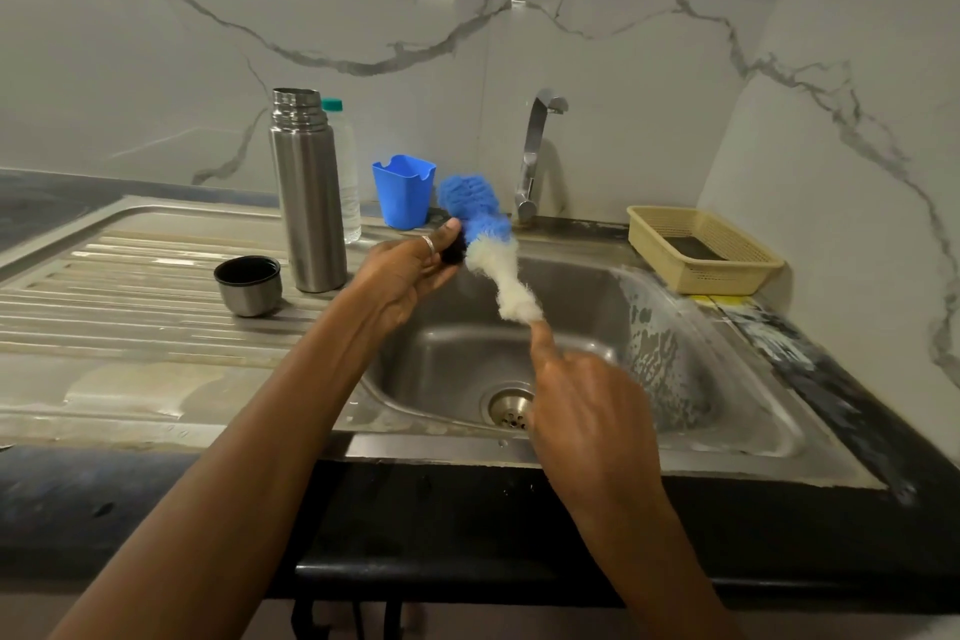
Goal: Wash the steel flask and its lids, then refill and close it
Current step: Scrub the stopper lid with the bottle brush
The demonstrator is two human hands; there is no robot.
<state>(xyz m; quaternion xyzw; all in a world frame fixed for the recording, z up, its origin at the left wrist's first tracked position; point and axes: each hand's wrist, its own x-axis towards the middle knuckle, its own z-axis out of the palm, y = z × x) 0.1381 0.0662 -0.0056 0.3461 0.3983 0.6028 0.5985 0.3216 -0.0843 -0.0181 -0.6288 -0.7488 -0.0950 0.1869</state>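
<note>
Nearest, the right hand hangs over the sink, fingers curled round the handle of a bottle brush with the forefinger laid straight along it. The brush's long axis slants up and away to the left, blue tip farthest. There the left hand pinches a small black inner lid at its fingertips, against the bristles. That light pinch looks like the weak point: a firm push from the brush could knock the lid into the basin. Farther left on the draining board, the cup lid sits mouth up, just beside the steel flask. The flask stands upright, long axis vertical, bare threaded neck pointing up. It is tall and close to the left forearm, so a sideways sweep could topple it.
</note>
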